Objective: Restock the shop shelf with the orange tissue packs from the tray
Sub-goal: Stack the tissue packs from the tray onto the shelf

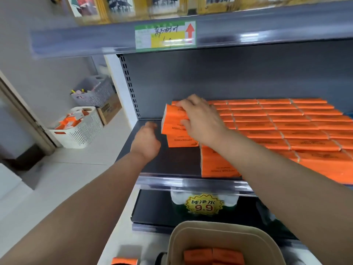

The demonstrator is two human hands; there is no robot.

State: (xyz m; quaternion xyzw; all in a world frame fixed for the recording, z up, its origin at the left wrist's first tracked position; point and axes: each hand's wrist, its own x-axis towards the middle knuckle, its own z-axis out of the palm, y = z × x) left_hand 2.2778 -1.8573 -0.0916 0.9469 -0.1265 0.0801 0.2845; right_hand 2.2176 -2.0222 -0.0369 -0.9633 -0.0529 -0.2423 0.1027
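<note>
Head cam: left hand (146,140) hovers with loosely curled fingers holding nothing, over the shelf (172,163) at its bare left end. Right hand (200,121) grips an orange tissue pack (172,119), tilted on the stack there. The tray (219,228) holds a few more packs (214,255), and the rows (286,121) on the right look full, so it's probably nearly done.

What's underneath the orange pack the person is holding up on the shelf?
A second orange pack lies flat on the dark shelf below the held pack, its printed side showing. The right hand and held pack cover its rear, so that part is hidden.
</note>
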